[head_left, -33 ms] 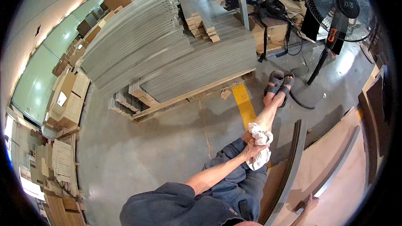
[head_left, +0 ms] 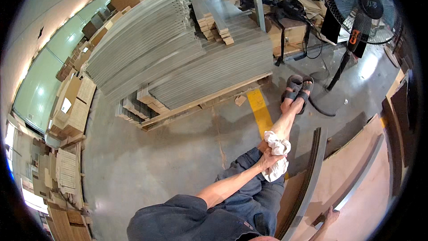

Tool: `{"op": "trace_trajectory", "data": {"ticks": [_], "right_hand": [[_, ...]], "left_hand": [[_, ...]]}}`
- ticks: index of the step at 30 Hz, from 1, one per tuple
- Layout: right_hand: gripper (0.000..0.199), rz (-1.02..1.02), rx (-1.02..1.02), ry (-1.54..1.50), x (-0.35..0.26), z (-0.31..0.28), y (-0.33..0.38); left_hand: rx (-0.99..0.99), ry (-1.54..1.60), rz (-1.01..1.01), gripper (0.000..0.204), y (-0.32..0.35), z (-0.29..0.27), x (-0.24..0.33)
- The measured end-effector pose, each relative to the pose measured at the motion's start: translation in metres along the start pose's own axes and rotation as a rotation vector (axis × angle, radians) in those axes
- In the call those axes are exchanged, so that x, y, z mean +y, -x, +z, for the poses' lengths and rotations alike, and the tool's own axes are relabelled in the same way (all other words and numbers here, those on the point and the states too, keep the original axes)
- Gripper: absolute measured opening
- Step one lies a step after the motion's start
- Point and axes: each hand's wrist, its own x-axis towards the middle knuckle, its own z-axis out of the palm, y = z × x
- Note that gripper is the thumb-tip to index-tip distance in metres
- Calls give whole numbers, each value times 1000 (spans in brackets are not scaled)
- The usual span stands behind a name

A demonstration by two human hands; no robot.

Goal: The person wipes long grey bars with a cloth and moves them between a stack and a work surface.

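left hand point(head_left: 269, 159) closed around a white cloth point(head_left: 277, 156) over the knee — right hand point(head_left: 331, 217) rests fingers spread on a grey strip point(head_left: 356, 183) lying along a brown board point(head_left: 356, 205), near the standing fan point(head_left: 359, 6).

The left hand point(head_left: 269, 159) grips a soft white cloth point(head_left: 277, 156), all crumpled. The right hand point(head_left: 330, 216) touches a long dark strip point(head_left: 310, 174) with a dull grey metal look. It lies on smooth brown board point(head_left: 361, 169). The floor point(head_left: 165, 160) is rough grey concrete. Shiny metal bars point(head_left: 178, 53) sit on a wood pallet point(head_left: 200, 102).
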Motion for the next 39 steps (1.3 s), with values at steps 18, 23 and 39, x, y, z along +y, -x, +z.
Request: {"op": "trace_trajectory", "data": {"ticks": [18, 23, 39], "right_hand": [[53, 178, 277, -228, -71, -84, 112], [55, -31, 254, -318, -73, -78, 215], [63, -845, -128, -309, -177, -122, 311]], "left_hand": [[-20, 337, -52, 48, -19, 4, 12], [-252, 504, -199, 53, -24, -5, 17], [-148, 411, 46, 41, -179, -106, 155]]}}
